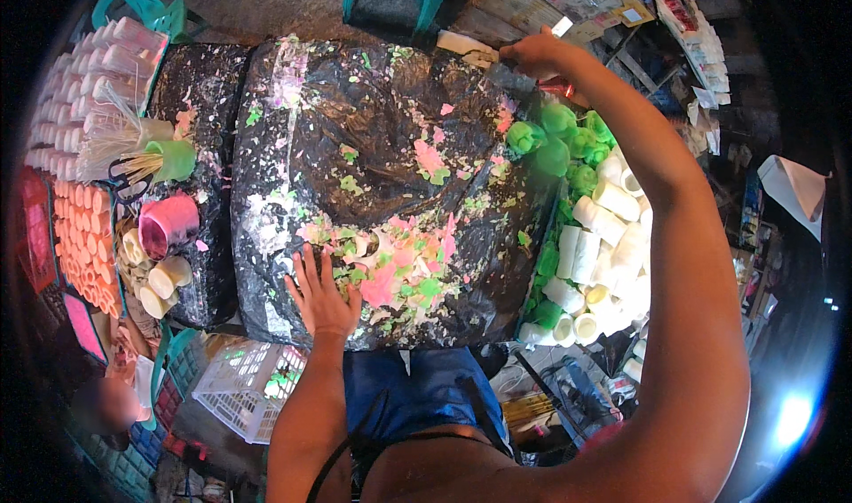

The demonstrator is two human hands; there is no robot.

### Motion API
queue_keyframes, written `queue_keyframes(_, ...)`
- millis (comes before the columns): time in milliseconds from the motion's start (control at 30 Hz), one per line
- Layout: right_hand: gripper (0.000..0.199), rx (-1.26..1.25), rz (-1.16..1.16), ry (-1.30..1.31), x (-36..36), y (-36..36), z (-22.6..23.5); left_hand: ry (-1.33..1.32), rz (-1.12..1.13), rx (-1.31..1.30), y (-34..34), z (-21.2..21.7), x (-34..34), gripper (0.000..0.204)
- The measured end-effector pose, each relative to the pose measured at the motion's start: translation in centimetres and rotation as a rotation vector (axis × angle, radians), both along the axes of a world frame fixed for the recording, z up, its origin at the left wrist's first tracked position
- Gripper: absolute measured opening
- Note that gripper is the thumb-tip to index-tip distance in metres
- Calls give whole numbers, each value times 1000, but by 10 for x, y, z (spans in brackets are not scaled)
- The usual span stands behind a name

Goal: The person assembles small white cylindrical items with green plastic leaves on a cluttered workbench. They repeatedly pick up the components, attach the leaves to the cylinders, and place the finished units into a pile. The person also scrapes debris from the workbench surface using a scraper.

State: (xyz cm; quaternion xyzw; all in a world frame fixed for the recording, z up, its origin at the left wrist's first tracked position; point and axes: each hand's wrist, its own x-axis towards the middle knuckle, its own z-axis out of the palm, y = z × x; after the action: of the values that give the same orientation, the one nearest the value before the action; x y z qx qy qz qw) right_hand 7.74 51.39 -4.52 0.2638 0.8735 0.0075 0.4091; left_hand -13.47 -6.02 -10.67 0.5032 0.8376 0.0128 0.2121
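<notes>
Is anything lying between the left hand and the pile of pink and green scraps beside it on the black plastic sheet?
Nothing visible does. The left hand rests flat on the black plastic sheet, its fingers already at the edge of the pile of pink and green scraps, with only bare sheet between them.

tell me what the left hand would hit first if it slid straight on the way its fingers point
Probably the left hand, flat on the black plastic-covered table, would first meet the pile of pink and green scraps just beyond its fingertips.
</notes>
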Motion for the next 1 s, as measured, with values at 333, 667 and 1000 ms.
queue_keyframes(333,60,-152,-59,18,6,-1,-4,-24,-2,14,0,-1,-1,81)
queue_keyframes(667,50,-364,191,75,-10,-49,-15,12,5,25,-1,-3,-1,79)
queue_keyframes(1000,42,-520,128,536,-14,-111,-14,32,-1,63,-6,-7,0,77)
